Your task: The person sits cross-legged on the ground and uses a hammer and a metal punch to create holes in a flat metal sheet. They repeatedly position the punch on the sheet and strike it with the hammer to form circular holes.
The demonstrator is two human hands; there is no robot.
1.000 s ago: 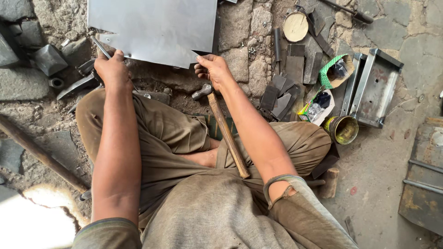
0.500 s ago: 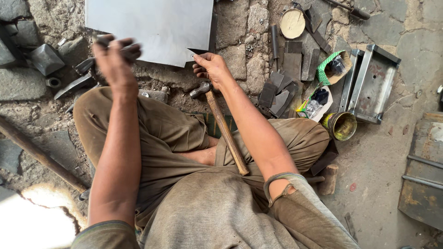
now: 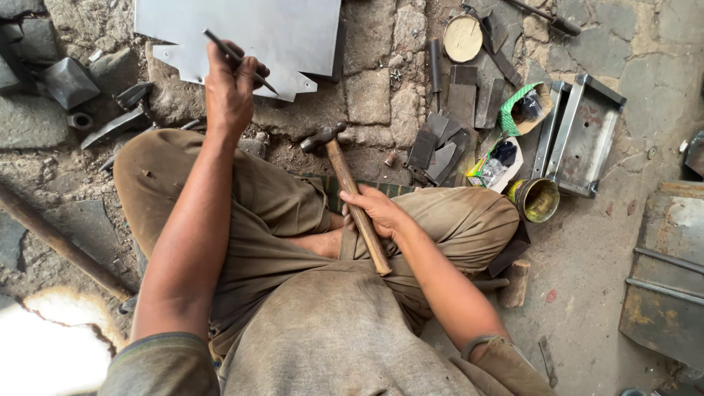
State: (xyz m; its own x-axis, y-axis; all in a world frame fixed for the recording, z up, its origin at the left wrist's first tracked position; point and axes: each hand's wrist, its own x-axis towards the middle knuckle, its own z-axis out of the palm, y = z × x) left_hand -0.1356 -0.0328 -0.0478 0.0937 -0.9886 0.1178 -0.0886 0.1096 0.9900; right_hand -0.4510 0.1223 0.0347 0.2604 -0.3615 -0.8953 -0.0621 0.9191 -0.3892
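Note:
I sit cross-legged on a stone floor. My left hand (image 3: 233, 94) grips a thin dark metal rod (image 3: 236, 59), held slanted just above the near edge of a flat grey metal sheet (image 3: 249, 37) with notched tabs. My right hand (image 3: 375, 211) lies on my lap, its fingers closing around the wooden handle of a hammer (image 3: 350, 192). The hammer's steel head (image 3: 321, 137) rests on the ground between my knees, pointing toward the sheet.
Scrap metal blocks (image 3: 440, 139), a round tin lid (image 3: 463, 38), a brass-coloured can (image 3: 537, 199) and a folded metal tray (image 3: 583, 136) lie to the right. Dark metal pieces (image 3: 70, 82) and a long rod (image 3: 59, 242) are on the left.
My right hand left the sheet's edge and dropped back to the hammer handle on my lap. My left hand lifted the thin rod off the ground to the sheet.

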